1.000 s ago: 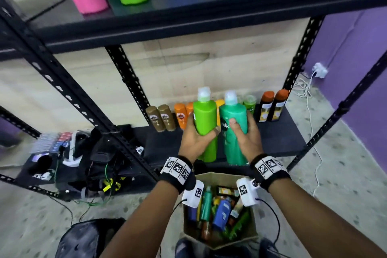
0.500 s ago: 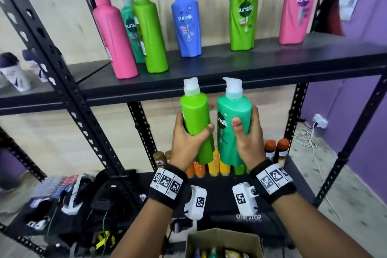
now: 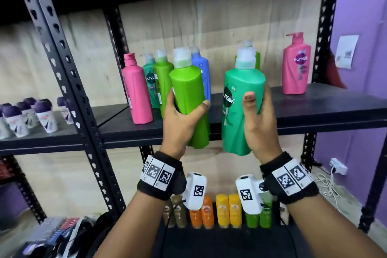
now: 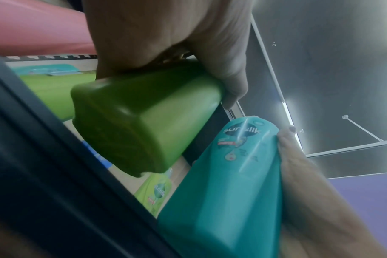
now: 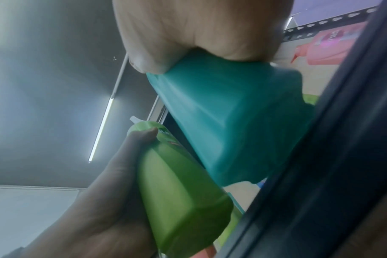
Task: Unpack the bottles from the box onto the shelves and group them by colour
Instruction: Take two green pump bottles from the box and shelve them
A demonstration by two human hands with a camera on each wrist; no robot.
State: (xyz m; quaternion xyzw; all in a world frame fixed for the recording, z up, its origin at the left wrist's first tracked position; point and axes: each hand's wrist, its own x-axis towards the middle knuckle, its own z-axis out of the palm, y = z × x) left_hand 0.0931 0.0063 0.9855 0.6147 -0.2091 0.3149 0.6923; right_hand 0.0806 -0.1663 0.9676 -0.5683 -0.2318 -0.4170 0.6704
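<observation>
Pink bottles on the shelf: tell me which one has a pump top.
The right pink bottle, standing alone beside the right upright. It has a pump spout; the left pink bottle has none.

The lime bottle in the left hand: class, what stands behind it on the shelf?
Behind the lime bottle a blue bottle shows partly; its label and base are covered.

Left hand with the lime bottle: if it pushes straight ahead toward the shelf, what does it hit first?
Probably the blue bottle directly behind the lime green bottle held by the left hand, or the lime bottle standing just left of it. Depth is unclear from the head view.
</observation>
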